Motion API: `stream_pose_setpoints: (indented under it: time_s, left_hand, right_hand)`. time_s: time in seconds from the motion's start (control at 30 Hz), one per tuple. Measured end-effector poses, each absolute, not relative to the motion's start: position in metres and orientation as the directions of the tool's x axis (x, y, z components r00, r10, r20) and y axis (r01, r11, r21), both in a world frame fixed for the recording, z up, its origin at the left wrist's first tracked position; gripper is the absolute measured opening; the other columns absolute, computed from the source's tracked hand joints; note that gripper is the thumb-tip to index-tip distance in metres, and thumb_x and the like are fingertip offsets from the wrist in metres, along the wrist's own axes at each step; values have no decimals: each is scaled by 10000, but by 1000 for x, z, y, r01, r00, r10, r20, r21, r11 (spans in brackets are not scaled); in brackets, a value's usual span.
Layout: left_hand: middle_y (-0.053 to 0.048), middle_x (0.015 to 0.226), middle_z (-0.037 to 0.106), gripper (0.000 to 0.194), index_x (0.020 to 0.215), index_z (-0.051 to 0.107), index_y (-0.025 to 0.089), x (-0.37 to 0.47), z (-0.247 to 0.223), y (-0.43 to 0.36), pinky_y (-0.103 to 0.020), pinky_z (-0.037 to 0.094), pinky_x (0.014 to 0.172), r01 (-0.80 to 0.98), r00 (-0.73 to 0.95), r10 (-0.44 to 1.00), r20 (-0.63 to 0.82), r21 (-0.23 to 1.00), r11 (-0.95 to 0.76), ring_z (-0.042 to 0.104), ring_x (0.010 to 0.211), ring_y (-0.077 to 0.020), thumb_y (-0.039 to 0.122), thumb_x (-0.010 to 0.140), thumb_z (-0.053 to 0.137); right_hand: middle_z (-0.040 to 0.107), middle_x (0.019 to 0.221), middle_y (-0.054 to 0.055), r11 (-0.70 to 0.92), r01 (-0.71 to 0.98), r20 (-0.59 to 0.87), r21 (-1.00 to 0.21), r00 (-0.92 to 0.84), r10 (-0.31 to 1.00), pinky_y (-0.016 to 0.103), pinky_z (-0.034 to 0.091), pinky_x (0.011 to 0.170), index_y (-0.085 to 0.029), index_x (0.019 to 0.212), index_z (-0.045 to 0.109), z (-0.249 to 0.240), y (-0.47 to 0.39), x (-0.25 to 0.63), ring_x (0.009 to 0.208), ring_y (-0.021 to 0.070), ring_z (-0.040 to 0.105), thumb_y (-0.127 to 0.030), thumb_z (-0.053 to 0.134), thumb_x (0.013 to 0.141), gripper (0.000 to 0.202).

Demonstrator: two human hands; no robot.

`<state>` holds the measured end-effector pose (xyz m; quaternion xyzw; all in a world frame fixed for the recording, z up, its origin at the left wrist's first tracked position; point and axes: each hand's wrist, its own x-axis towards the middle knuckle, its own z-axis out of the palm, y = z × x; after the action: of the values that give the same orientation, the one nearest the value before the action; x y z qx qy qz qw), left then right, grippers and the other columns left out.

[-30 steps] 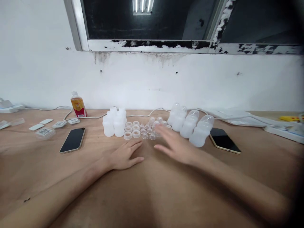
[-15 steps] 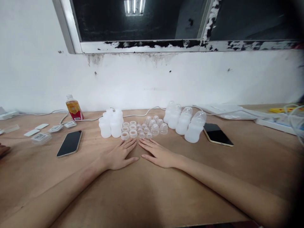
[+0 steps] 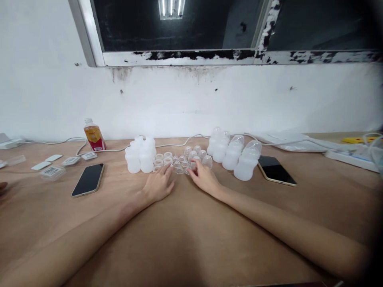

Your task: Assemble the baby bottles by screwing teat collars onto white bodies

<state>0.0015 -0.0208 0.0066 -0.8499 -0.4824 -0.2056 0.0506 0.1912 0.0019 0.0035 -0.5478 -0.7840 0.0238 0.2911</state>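
My left hand (image 3: 159,183) reaches over the near end of the clear screw rings (image 3: 159,156), fingertips on or just above the closest ones and partly hiding them. Its thumb is held apart. My right hand (image 3: 205,178) is at the small clear bottle nipples (image 3: 179,170), thumb and forefinger apart beside one of them. Clear domed caps (image 3: 207,160) stand just behind its fingers, some partly covered. Several white baby bottles (image 3: 146,159) without caps are grouped to the left. On the right, several bottles with domed caps (image 3: 245,163) stand in a slanting row.
One phone (image 3: 89,180) lies at left and another phone (image 3: 277,170) at right. A drink bottle (image 3: 94,135) stands near the wall. White cable (image 3: 191,138) runs behind the bottles. A power strip (image 3: 353,159) lies far right. Another person's hand (image 3: 2,186) shows at the left edge.
Both hands have risen from lying flat on the table and moved forward, the left to the rings and the right to the nipples. The view has shifted slightly.
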Motion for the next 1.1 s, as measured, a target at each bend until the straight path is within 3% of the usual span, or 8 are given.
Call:
stream_pose_setpoints:
  time_s: [0.17, 0.27, 0.43, 0.5, 0.67, 0.77, 0.93, 1.1]
  left_hand:
    - [-76, 964, 544, 289, 1053, 455, 190, 2, 9, -25, -333, 426, 721, 848, 438, 803, 404, 112, -518, 507, 900, -221, 295, 807, 347]
    - [-61, 1032, 508, 264, 1035, 461, 208, 3, 10, -30, -311, 418, 760, 816, 443, 752, 489, 127, -563, 474, 965, -204, 289, 803, 363]
    - [-77, 988, 516, 337, 1030, 474, 190, 1, 6, -29, -345, 429, 748, 814, 457, 791, 406, 167, -556, 487, 931, -231, 391, 764, 427]
    - [-63, 959, 523, 306, 1013, 477, 197, -1, 3, -26, -337, 437, 731, 795, 452, 806, 381, 237, -558, 513, 872, -209, 373, 766, 431]
    - [-53, 1037, 460, 316, 1003, 399, 199, -5, -6, -14, -255, 465, 655, 614, 330, 799, 503, 529, -586, 521, 853, -145, 275, 715, 504]
    - [-49, 1023, 465, 343, 997, 362, 196, -6, -8, -11, -249, 469, 651, 535, 249, 816, 521, 629, -565, 526, 845, -130, 244, 695, 516]
    - [-36, 996, 527, 315, 998, 445, 207, -6, 0, -16, -305, 425, 754, 638, 270, 780, 565, 502, -584, 494, 928, -171, 264, 700, 529]
    - [-20, 1009, 553, 276, 937, 461, 198, -7, 0, -14, -283, 426, 734, 621, 257, 820, 511, 563, -545, 519, 886, -157, 290, 690, 543]
  right_hand:
    - [611, 714, 45, 426, 809, 449, -406, -230, 864, 265, 386, 598, -170, 886, 529, 1, 13, 193, 660, 167, 561, -313, 344, 827, 242]
    - [592, 674, 19, 529, 731, 499, -431, -294, 815, 236, 374, 559, -176, 811, 518, 5, 2, 193, 592, 132, 534, -310, 321, 839, 240]
    - [595, 737, 21, 714, 647, 393, -267, -604, 694, 240, 369, 587, -189, 854, 523, 10, -18, 187, 638, 134, 530, -313, 385, 809, 191]
    - [597, 790, 32, 715, 670, 364, -201, -626, 689, 254, 363, 596, -193, 890, 526, 11, -21, 185, 667, 149, 533, -327, 419, 785, 201]
    - [587, 845, 33, 701, 697, 327, -151, -634, 701, 252, 355, 586, -198, 920, 516, 12, -21, 185, 671, 147, 531, -279, 425, 766, 196]
    - [581, 822, 26, 693, 699, 327, -177, -622, 711, 254, 366, 595, -198, 916, 512, 11, -21, 185, 660, 141, 524, -277, 440, 758, 192]
    - [532, 880, 45, 717, 650, 405, -252, -602, 689, 275, 403, 646, -206, 956, 516, 10, -20, 187, 685, 138, 512, -285, 416, 782, 215]
    - [380, 1118, 103, 645, 590, 600, -486, -312, 737, 310, 428, 747, -220, 1116, 415, 6, -9, 191, 798, 142, 528, -285, 280, 847, 308]
